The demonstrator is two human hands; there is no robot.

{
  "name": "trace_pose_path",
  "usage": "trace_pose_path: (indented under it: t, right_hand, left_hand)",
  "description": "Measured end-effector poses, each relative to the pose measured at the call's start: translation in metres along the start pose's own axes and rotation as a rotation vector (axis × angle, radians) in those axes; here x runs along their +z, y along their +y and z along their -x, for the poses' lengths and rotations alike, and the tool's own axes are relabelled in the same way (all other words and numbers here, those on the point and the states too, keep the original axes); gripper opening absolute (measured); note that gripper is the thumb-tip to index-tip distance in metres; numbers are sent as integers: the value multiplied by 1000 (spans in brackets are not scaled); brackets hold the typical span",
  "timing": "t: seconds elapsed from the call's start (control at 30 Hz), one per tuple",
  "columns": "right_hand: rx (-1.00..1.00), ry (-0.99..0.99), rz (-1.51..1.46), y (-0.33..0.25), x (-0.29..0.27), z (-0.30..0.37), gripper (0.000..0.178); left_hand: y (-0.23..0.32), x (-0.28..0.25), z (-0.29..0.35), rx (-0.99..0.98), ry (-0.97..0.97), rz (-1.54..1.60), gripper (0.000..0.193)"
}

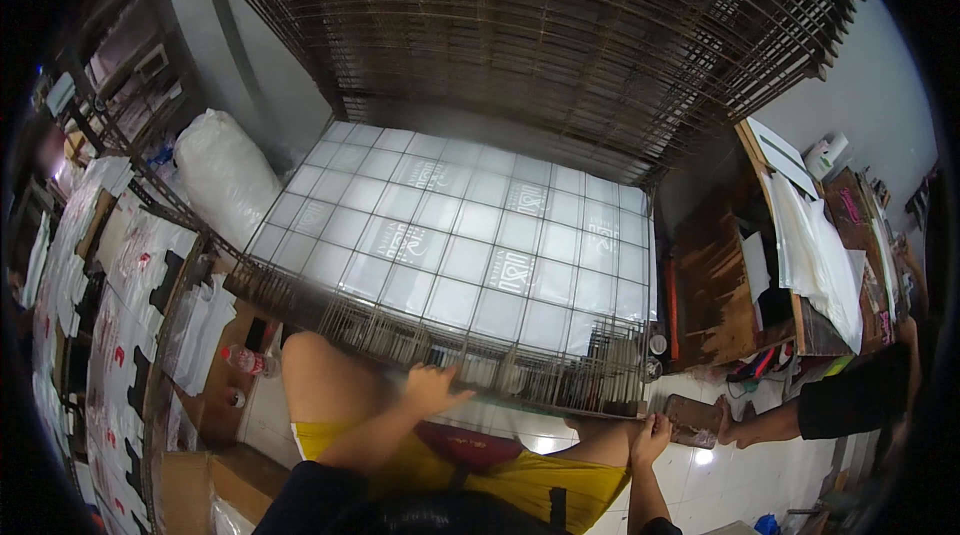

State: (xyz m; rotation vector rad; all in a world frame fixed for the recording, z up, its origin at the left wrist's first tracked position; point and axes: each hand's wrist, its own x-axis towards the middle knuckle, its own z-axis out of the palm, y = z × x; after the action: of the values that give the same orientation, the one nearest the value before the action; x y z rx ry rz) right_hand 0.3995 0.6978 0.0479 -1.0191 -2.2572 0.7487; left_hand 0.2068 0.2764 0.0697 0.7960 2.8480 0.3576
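Note:
A wire drying rack stands before me, with many raised wire shelves (520, 25) tilted up at its far side. Across the lowered shelves lie white, translucent sheets (430, 245) with pale printing; wire grid lines cross them, and I cannot tell whether the wires pass above or below. My left hand (432, 390) is at the rack's front edge, fingers stretched and apart, holding nothing visible. At the front right corner of the wire shelf (560, 405), my right hand (652, 438) has its fingers closed around the frame.
Stacked printed sheets (130, 335) fill another rack on the left, near a stuffed white plastic bag (225, 175). A plastic bottle (243, 359) and cardboard box (190, 490) sit lower left. Rightward are a wooden table with white sheets (815, 255), and another person's bare feet (735, 425).

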Motion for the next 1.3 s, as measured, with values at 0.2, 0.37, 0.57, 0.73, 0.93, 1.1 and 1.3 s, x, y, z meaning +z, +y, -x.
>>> trace_pose_path:
  t: [0.2, 0.37, 0.57, 0.73, 0.93, 1.1, 1.3]
  right_hand:
    - [-80, -33, 65, -4, -2, 0, 23]
    - [16, -24, 10, -8, -2, 0, 22]
    - [-33, -9, 20, -10, -1, 0, 21]
    - [14, -31, 26, -21, -5, 0, 22]
    - [-10, -12, 26, -4, -1, 1, 24]
    - [9, -41, 50, -14, -3, 5, 22]
    - [-63, 70, 88, -28, -5, 3, 24]
  left_hand:
    - [-5, 7, 2, 37, 72, 14, 68]
    - [0, 0, 2, 5, 17, 16, 62]
    - [-7, 17, 1, 78, 158, -12, 70]
    - [-4, 11, 2, 81, 233, -6, 70]
    - [-4, 10, 2, 63, 220, -1, 72]
    - [-5, 6, 4, 54, 216, -14, 72]
    - [2, 9, 0, 25, 181, -4, 71]
